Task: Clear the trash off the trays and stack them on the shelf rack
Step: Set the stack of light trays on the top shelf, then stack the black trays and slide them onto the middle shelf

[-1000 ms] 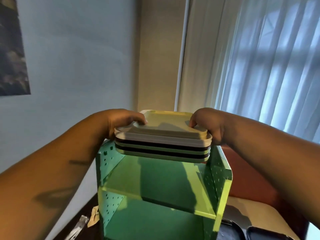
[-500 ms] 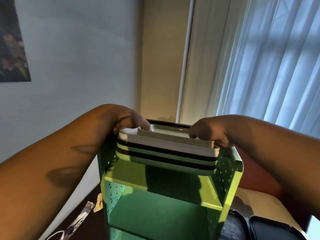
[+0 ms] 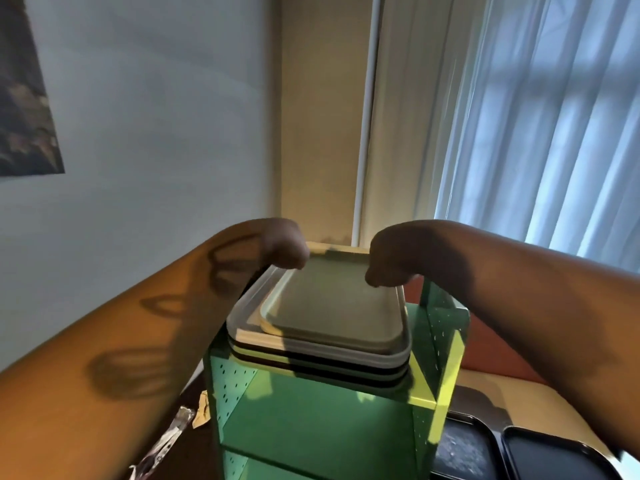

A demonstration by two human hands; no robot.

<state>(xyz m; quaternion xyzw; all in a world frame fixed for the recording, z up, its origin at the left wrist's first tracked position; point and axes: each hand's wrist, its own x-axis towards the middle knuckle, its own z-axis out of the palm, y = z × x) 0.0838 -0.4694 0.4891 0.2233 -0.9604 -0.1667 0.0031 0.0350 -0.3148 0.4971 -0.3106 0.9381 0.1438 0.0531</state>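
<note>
Trays (image 3: 332,327) stacked on the top shelf of the green rack (image 3: 311,417), now seen more from above than half a second ago, top face showing. Left hand (image 3: 282,249) curled over the far left corner of the stack, right hand (image 3: 391,258) curled over the far right corner, both touching the top tray; firmness of grip cannot be told. Lower rack shelves bare. Two dark trays (image 3: 540,455) on the surface (image 3: 512,396) at right; scraps (image 3: 201,410) at left.

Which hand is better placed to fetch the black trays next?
Right, probably. The black trays lie low on the right, beneath the right hand; the left hand would have to cross the green rack. Both hands are at the tray stack.
</note>
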